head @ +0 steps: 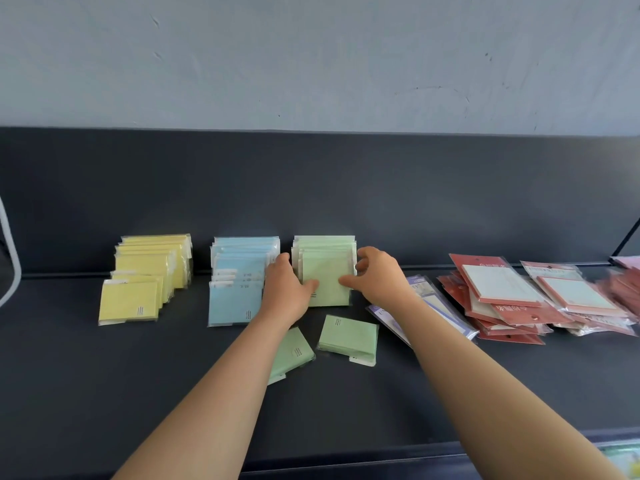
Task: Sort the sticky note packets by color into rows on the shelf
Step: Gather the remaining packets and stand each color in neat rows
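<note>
three packet rows (239, 299); dark shelf (104, 393), grey wall (311, 64)

Loose green packet (294, 351): near half hidden under the left forearm.
Green row (325, 271): side edges covered by the left hand (287, 292) and right hand (381, 278) gripping it.
Blue row (239, 282): right edge behind the left hand.
Purple-edged packets (427, 294): partly behind the right forearm.
Far-right red packets (620, 289): blurred, cut by the frame edge.
Print: unreadably small.

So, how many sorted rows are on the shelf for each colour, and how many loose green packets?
Yellow row: 1
Blue row: 1
Green row: 1
Loose green packets: 2
Total: 3 rows, 2 loose packets
</note>
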`<action>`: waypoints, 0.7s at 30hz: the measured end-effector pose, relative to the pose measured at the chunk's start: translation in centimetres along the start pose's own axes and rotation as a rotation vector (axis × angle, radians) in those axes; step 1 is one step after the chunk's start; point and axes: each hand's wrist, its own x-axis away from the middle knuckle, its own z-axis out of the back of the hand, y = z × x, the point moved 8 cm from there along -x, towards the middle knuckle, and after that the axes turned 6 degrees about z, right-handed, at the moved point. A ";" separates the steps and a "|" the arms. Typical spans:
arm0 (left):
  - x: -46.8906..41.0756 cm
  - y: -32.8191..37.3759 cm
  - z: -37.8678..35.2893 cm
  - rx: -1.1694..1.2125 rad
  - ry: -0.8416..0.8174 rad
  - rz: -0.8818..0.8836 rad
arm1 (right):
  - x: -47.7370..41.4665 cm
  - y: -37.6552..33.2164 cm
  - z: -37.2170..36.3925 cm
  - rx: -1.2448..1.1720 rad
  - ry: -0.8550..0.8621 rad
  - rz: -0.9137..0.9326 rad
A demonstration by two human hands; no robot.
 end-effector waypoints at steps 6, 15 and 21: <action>0.8 0.5 0.6 -0.172 0.086 -0.067 | 0.2 0.1 -0.3 0.139 -0.028 0.000; 1.0 0.3 0.1 -0.081 0.035 -0.047 | 0.3 -0.4 -1.0 0.193 -0.036 0.052; 1.2 0.1 -0.1 -0.125 0.001 -0.056 | 1.0 -0.9 -1.9 0.363 -0.124 0.099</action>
